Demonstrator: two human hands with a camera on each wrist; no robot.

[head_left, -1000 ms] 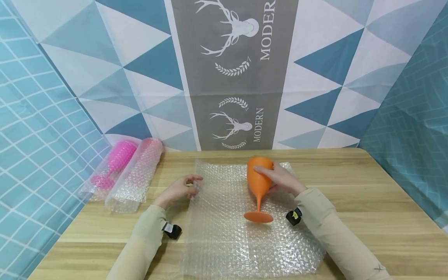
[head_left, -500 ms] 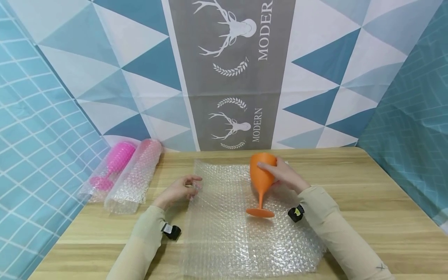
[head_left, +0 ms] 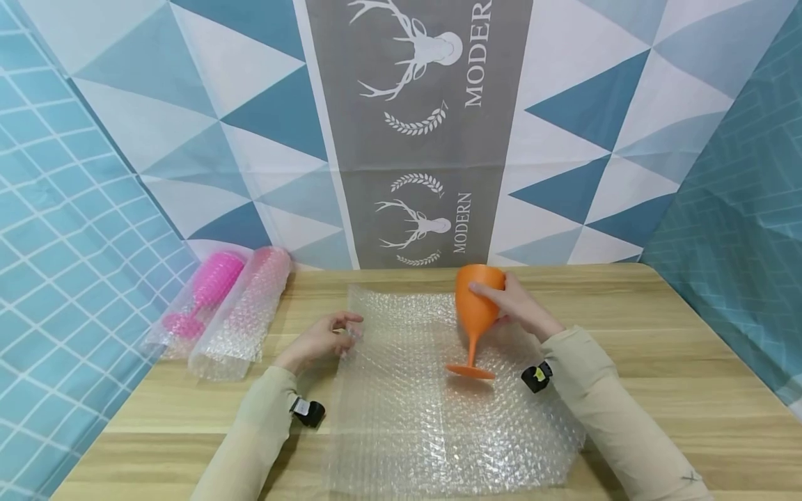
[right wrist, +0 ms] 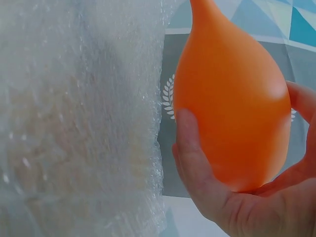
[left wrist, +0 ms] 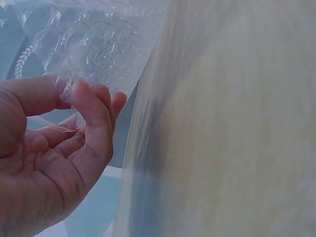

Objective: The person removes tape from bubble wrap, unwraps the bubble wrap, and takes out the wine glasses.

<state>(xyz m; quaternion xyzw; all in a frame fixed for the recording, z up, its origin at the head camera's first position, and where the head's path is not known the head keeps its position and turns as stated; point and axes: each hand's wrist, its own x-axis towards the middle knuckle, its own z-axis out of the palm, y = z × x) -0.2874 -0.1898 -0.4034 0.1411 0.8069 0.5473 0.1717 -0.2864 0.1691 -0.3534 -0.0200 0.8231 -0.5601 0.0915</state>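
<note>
An orange goblet (head_left: 477, 306) is held by its bowl in my right hand (head_left: 520, 305), over the right half of a sheet of bubble wrap (head_left: 395, 403). The goblet stands mouth up with a slight tilt, and a shadow shows below its foot. In the right wrist view, the thumb and fingers curl round the orange bowl (right wrist: 232, 103). My left hand (head_left: 319, 341) is at the sheet's upper left edge. Seen from the left wrist, its thumb and fingers pinch the edge of the clear bubble wrap (left wrist: 98, 39).
Two bubble-wrapped rolls lie side by side at the table's far left: one with a bright pink goblet (head_left: 216, 278) inside, the other a wrapped roll (head_left: 250, 313) with something paler pink inside. The wooden table (head_left: 664, 362) extends to the right. A patterned cloth (head_left: 426, 153) hangs behind it.
My right hand has moved the goblet a little up and to the right over the bubble wrap. The left hand has stayed at the sheet's edge.
</note>
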